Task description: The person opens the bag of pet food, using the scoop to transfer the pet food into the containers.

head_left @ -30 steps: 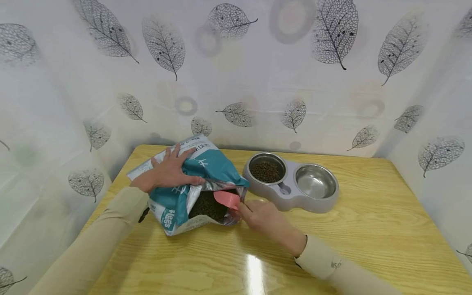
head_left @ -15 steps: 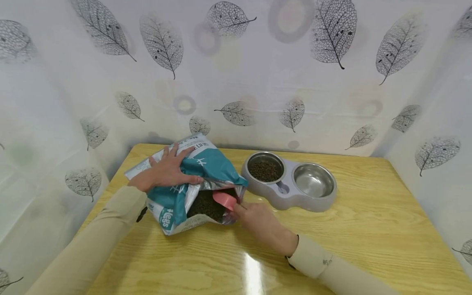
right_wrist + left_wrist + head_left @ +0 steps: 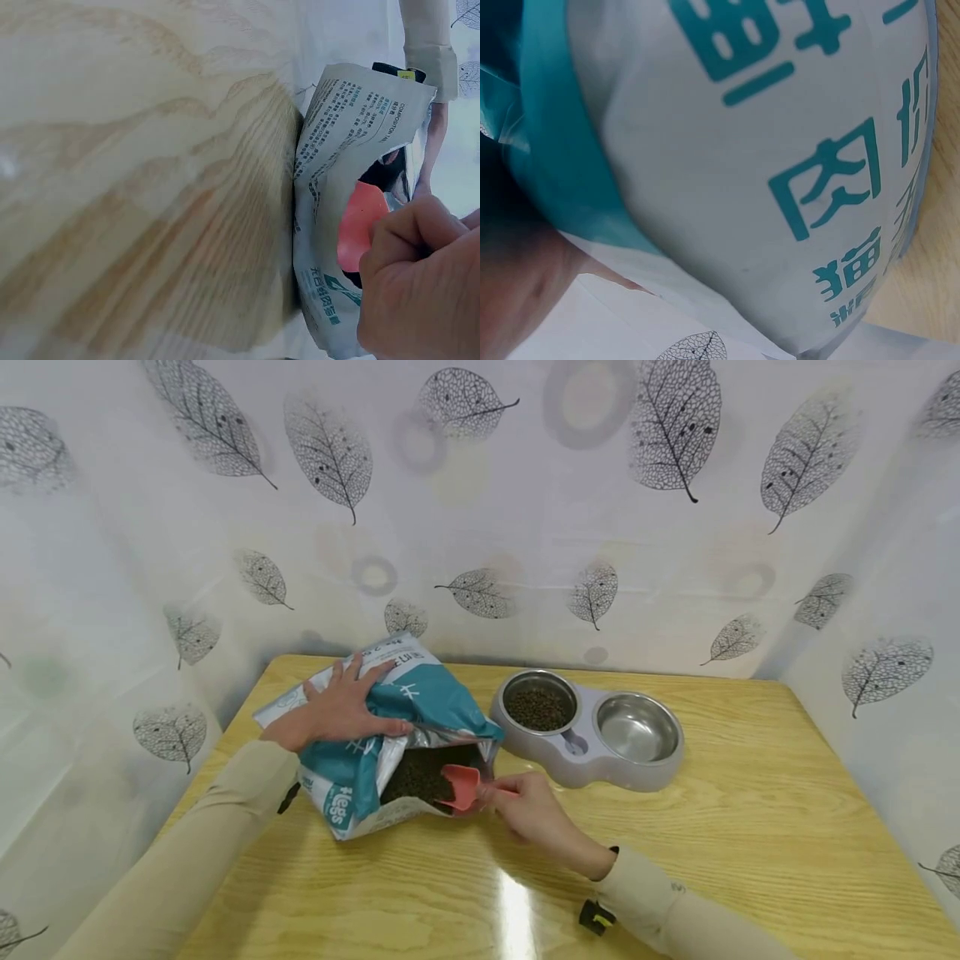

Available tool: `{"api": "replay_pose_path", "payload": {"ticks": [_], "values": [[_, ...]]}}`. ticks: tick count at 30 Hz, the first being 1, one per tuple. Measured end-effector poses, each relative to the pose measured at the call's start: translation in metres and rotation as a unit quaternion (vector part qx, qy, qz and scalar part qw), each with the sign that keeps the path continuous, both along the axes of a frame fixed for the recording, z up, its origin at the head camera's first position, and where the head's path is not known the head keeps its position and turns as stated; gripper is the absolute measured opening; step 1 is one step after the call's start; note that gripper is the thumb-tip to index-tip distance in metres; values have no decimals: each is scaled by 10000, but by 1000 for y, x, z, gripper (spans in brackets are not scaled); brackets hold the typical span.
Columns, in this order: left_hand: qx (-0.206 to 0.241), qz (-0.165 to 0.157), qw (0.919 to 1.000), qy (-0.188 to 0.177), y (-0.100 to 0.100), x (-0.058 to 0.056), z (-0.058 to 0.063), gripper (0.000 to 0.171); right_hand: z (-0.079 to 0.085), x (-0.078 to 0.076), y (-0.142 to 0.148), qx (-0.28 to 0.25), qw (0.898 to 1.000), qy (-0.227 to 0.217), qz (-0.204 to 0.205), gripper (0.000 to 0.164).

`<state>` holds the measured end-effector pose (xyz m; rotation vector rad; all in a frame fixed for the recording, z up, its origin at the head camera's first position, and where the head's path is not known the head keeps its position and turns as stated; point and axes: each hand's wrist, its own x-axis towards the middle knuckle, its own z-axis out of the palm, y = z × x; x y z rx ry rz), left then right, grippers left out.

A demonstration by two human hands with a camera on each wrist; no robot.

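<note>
A teal and white bag of cat food (image 3: 420,693) lies on its side, its mouth facing right and front. Brown kibble (image 3: 417,777) shows inside. My left hand (image 3: 341,706) rests on top of the bag with fingers spread and straight. In the left wrist view the bag's printed side (image 3: 727,165) fills most of the picture. At the mouth, my right hand (image 3: 528,810) grips the handle of a pink scoop (image 3: 462,785). The scoop's bowl is inside the opening, its front edge at the kibble. In the right wrist view curled fingers hold the scoop (image 3: 360,225).
Right of the bag stands a grey double pet feeder (image 3: 588,760). Its left steel bowl (image 3: 540,702) holds kibble; the right steel bowl (image 3: 637,731) shows bare metal. All rest on a wooden table (image 3: 735,827), with a leaf-patterned curtain (image 3: 525,527) behind and at the sides.
My right hand has turned, so the pink scoop now shows its hollow inside and sits lower in the bag's mouth, against the kibble. My left hand stays in place on the bag.
</note>
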<state>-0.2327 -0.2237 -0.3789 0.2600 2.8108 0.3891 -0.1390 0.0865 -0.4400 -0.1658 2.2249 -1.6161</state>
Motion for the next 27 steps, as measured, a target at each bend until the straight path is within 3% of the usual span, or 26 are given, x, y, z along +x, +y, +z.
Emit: {"api": "replay_pose_path", "payload": {"ticks": [3, 11, 21, 23, 25, 27], "values": [[23, 2, 10000, 3, 0, 0, 1, 116, 3, 1, 3, 28, 9998, -57, -172, 29], [-10, 16, 10000, 3, 1, -1, 0, 116, 6, 5, 8, 899, 9884, 1215, -125, 18], [-34, 28, 10000, 8, 0, 0, 0, 116, 8, 7, 13, 806, 9897, 1152, -287, 13], [-20, 33, 10000, 11, 0, 1, 0, 116, 8, 7, 14, 511, 9943, 907, -238, 16], [1, 36, 10000, 1, 0, 1, 0, 116, 7, 7, 15, -23, 9993, 334, -188, 20], [20, 32, 10000, -18, 0, 1, -1, 116, 5, 6, 17, -623, 9973, -354, -183, 24]]}}
